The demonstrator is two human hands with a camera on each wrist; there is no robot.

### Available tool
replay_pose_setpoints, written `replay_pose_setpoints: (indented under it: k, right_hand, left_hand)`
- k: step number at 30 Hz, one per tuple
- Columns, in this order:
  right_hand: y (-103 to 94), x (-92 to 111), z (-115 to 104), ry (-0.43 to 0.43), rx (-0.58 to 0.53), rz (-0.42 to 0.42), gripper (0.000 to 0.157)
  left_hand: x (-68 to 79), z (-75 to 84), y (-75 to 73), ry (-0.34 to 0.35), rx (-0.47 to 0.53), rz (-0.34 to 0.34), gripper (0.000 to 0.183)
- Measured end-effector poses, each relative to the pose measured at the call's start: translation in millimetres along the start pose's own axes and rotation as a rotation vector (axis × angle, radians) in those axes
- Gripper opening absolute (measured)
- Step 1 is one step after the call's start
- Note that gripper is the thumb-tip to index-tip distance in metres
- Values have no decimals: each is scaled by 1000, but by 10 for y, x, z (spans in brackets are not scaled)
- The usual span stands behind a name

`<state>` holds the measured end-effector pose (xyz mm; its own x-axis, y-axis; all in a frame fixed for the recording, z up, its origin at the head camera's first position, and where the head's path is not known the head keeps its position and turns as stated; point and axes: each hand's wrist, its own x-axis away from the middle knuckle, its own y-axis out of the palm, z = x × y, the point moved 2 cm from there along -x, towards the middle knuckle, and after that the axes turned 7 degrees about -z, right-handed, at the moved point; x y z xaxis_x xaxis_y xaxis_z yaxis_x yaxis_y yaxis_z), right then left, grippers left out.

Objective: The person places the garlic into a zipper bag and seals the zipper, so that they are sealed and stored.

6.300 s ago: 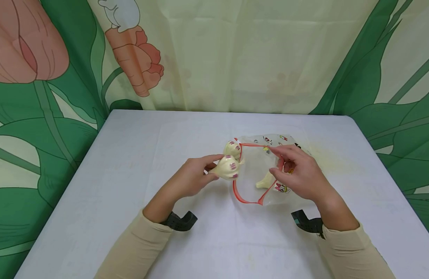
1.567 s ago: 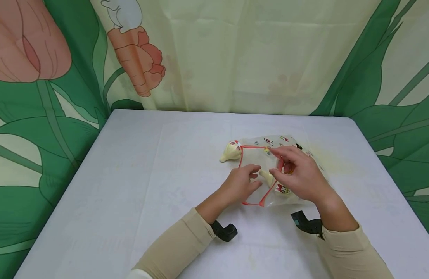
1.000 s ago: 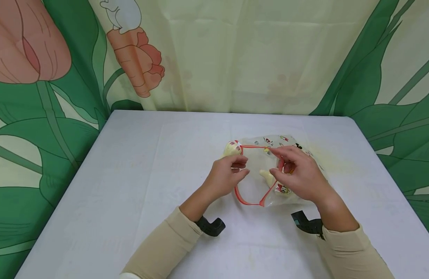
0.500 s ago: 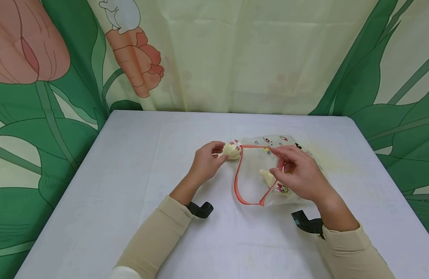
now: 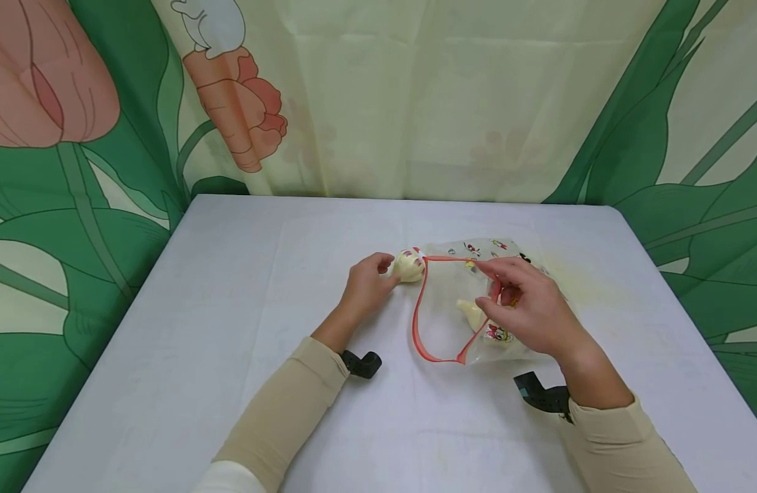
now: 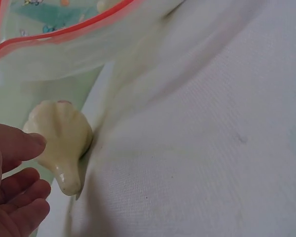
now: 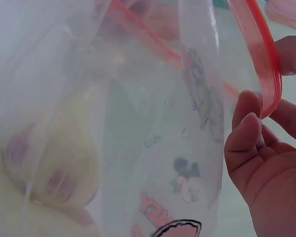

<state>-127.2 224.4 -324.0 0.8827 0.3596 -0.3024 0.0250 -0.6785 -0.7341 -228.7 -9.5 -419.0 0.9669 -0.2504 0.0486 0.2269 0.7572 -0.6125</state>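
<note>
A cream garlic bulb (image 5: 408,266) with purple marks lies on the table at the left of a clear zip bag (image 5: 443,301) with a red edge and cartoon prints. My left hand (image 5: 367,282) is right beside that bulb. In the left wrist view, its thumb (image 6: 32,144) overlaps the bulb's side and the other fingers are loosely bent by the stem, not round it. My right hand (image 5: 529,301) pinches the bag's red edge, and the mouth stands wide, facing left. Garlic (image 7: 59,158) shows through the plastic; in the head view a pale stem (image 5: 471,313) is visible inside.
A white cloth covers the table (image 5: 261,274). Behind it hangs a curtain (image 5: 446,103) printed with tulips, leaves and a rabbit on a carrot. Black camera mounts (image 5: 361,364) sit at both wrists.
Earlier my left hand held a garlic bulb at the bag's mouth. It then reached the opening with nothing in its fingers and moved back left to the other bulb. My right hand stayed put.
</note>
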Motion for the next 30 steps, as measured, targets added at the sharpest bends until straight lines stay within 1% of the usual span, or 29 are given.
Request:
replay_pose_setpoints:
  k: [4,9,14,17,23,27,30]
  right_hand:
    - [0,3,2,6,0,2,49]
    - [-2,6,5,9,-3,1,49]
    - [-7,7,10,6,-4,2,49]
    - [-5,8,14,8,-2,3,49]
    - [-5,10,21,2,-12,7,48]
    - [-7,12,20,0,-15,8,48]
    - [-12,13,19,-3,-14,9,48]
  left_hand:
    - [-28,-24,52,-9,-4,-11,38]
    - [-47,-65,112,-36,-50,-30,42]
    - [-54,-74,132,-71,-97,-44,43]
    - [-50,-79,132,-82,-91,-50,43]
    - [-1,-74,107,-91,-22,-35,41]
    - [61,-49,60,-71,-23,-25,37]
    - [135,1,-20,-16,-36,-8,35]
